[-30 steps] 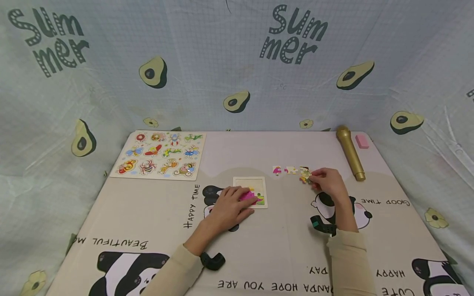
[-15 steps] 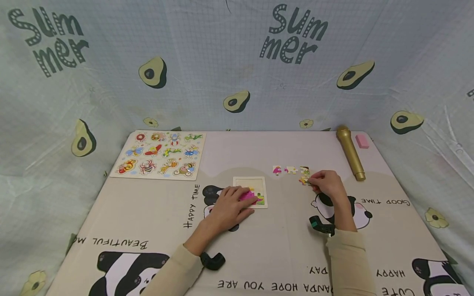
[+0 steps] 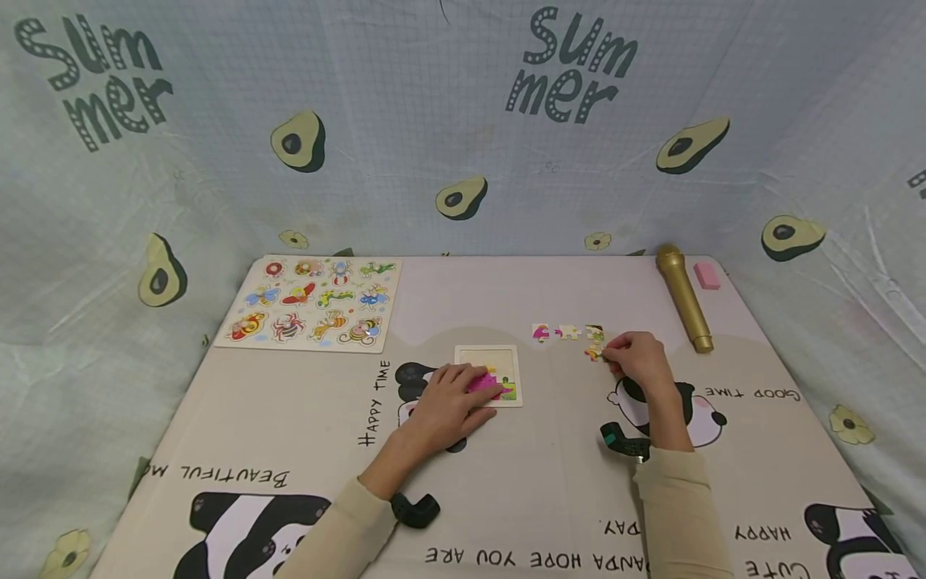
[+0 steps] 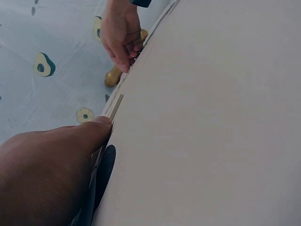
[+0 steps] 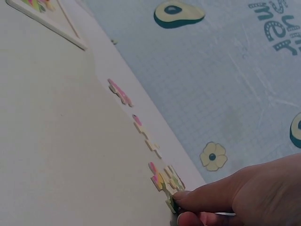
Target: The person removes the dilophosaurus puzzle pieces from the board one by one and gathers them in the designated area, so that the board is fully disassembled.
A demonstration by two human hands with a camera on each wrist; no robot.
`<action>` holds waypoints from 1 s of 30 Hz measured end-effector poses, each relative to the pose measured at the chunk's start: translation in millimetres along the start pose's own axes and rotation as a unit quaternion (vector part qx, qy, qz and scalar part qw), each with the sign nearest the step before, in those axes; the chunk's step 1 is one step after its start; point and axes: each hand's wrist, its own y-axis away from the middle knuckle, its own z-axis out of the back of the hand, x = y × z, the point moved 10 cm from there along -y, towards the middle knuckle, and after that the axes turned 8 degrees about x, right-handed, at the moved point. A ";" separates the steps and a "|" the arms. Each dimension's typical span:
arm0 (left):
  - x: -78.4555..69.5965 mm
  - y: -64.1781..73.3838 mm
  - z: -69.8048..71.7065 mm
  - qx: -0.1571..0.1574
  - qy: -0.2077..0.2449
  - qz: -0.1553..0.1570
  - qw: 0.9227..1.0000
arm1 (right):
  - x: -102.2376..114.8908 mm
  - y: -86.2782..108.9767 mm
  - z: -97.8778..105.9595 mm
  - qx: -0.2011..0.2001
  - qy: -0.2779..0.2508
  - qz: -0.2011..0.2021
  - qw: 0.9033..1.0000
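My left hand (image 3: pixel 452 402) lies across a small square puzzle tray (image 3: pixel 518 374), fingers extended over the pink and green pieces (image 3: pixel 509 389) inside it. That hand hides the tray's left part; in the left wrist view the thumb rests along the tray's edge (image 4: pixel 116 107). To the right, my right hand (image 3: pixel 642 362) pinches a puzzle piece (image 5: pixel 173 204) with dark green on it between thumb and finger, low at the table. Touching or close beside it lies a yellow and pink piece (image 5: pixel 162 180). Another piece (image 3: pixel 595 330) lies just behind.
A white piece (image 3: pixel 569 332) and a pink piece (image 3: pixel 541 332) lie left of the right hand. An insect picture board (image 3: pixel 311 305) is at the back left. A gold microphone (image 3: pixel 684 299) and a pink block (image 3: pixel 707 276) are at the back right. Fabric walls enclose the table.
My right hand has shifted very slightly left and down, staying at the same pieces, and its fingers show a little less of the piece. My left hand has not moved.
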 end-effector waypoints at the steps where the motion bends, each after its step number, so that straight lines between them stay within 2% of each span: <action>1: 0.0 0.0 0.0 0.000 0.000 0.000 1.000 | -0.1 0.0 -0.2 0.000 -0.001 -0.001 1.000; 8: -0.2 0.1 -0.7 0.003 -0.001 0.001 1.000 | 0.3 1.3 -0.7 0.002 0.004 -0.007 1.000; 15: 0.4 0.1 -1.2 0.000 0.002 0.000 1.000 | 4.3 3.4 0.6 -0.004 0.022 0.004 1.000; 22: 2.3 0.6 2.9 -0.013 0.015 0.009 1.000 | 24.2 9.9 7.6 -0.036 0.041 0.038 0.998; 30: 4.4 0.3 2.2 -0.016 0.035 0.014 0.999 | 44.3 11.5 -4.3 -0.037 0.033 0.063 0.997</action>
